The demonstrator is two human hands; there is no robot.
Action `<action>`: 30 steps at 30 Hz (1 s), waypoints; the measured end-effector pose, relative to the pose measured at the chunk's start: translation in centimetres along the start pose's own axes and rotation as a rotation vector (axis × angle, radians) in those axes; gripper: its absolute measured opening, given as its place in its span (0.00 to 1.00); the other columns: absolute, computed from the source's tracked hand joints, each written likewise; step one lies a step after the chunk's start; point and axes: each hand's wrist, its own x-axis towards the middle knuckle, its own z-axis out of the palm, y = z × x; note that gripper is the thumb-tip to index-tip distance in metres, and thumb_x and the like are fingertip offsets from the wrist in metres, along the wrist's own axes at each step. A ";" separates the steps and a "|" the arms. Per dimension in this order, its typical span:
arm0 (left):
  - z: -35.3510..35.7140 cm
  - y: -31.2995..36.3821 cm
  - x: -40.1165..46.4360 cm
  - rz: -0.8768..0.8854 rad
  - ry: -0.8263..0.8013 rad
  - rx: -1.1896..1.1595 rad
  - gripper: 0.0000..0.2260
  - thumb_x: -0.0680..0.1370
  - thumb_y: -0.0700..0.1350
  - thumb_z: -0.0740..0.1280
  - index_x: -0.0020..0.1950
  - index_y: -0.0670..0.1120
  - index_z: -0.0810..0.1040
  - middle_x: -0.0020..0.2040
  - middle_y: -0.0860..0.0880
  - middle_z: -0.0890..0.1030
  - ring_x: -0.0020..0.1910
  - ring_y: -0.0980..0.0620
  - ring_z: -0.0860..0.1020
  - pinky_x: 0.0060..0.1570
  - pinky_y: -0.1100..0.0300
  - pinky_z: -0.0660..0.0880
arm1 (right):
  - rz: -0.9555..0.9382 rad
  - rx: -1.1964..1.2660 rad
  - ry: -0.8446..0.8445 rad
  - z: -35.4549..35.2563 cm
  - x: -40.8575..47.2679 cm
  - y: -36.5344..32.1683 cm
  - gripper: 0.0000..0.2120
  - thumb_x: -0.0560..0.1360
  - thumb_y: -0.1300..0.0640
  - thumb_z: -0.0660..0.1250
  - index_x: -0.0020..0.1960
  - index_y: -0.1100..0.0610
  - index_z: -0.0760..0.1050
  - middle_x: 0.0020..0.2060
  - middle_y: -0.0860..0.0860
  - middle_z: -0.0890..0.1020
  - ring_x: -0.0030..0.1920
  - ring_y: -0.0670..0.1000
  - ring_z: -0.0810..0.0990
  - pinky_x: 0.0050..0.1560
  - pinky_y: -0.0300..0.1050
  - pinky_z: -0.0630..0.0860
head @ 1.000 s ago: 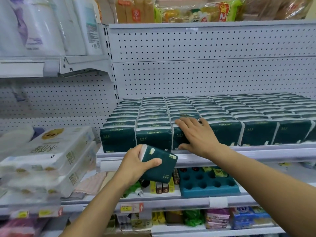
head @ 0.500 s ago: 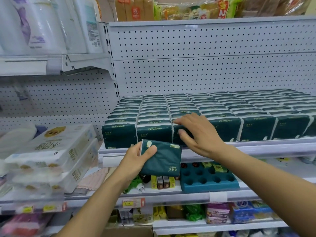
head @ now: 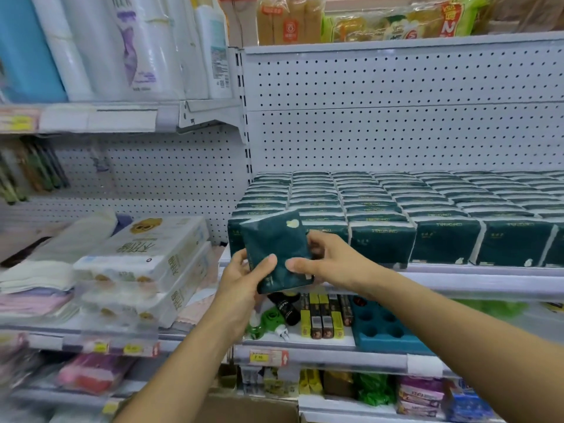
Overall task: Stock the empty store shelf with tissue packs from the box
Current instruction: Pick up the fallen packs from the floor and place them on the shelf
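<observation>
Both hands hold one dark green soft plastic tissue pack (head: 276, 250) just before the full shelf (head: 457, 274): the left hand (head: 244, 277) grips its lower left edge, the right hand (head: 328, 259) pinches its right side. The pack looks light and squashy with a smooth film, so I think it is best held by its two short sides.

One dark green tissue pack (head: 276, 251) is held in front of the shelf (head: 457, 277), at its left end. It stands roughly upright, tilted slightly, its broad face toward the camera, with a small pale mark near its upper right corner. The left hand (head: 244, 279) grips its lower left edge; the right hand (head: 329, 261) holds its right side. On the shelf, stocked tissue packs (head: 396, 209) of the same green stand on edge in tight rows from front to back, white wrapper ends showing between columns. A cardboard box (head: 253, 410) edge shows at the bottom of the view.
</observation>
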 end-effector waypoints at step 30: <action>-6.8 3.1 8.8 0.416 -0.057 0.986 0.45 0.75 0.38 0.73 0.80 0.59 0.47 0.78 0.53 0.59 0.73 0.58 0.59 0.70 0.62 0.57 | -0.375 -1.305 0.460 3.3 8.4 -1.6 0.25 0.71 0.44 0.72 0.60 0.57 0.71 0.56 0.53 0.75 0.56 0.57 0.74 0.52 0.51 0.69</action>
